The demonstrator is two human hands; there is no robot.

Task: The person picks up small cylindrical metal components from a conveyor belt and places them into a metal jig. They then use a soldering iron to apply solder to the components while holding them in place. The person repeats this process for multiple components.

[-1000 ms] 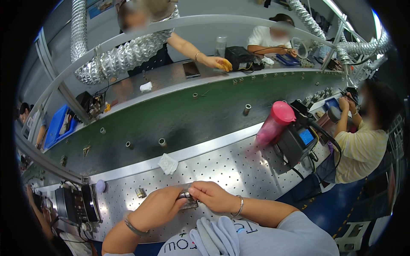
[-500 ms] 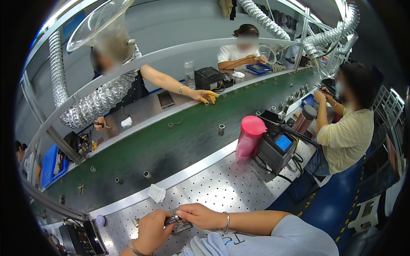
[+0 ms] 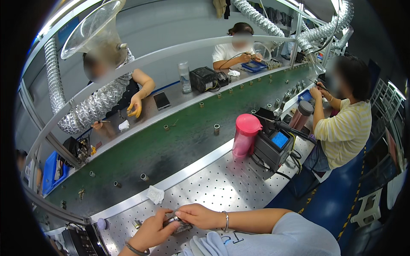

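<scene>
My left hand (image 3: 154, 230) is closed around a small shiny metal cylinder (image 3: 171, 220), low in the picture over the perforated metal worktop (image 3: 213, 183). From the right, my right hand (image 3: 200, 216) pinches the same cylinder's other end, its thumb and fingertips pressed together. Part of the cylinder is hidden by my fingers. Just below both hands shows a flat grey block (image 3: 184, 228), partly covered. Another short metal piece (image 3: 136, 224) lies on the worktop beside my left hand.
A crumpled white tissue (image 3: 155, 194) lies at the worktop's far edge. To the right stand a pink lidded jug (image 3: 246, 135) and a black box with a blue screen (image 3: 275, 143). Several metal cylinders stand on the green conveyor belt (image 3: 188, 141). Co-workers sit across and at right.
A co-worker across the belt has drawn a yellow-fingered hand back from the belt toward their own bench. My hands stay nearly in place on the cylinder. The view has shifted slightly.
</scene>
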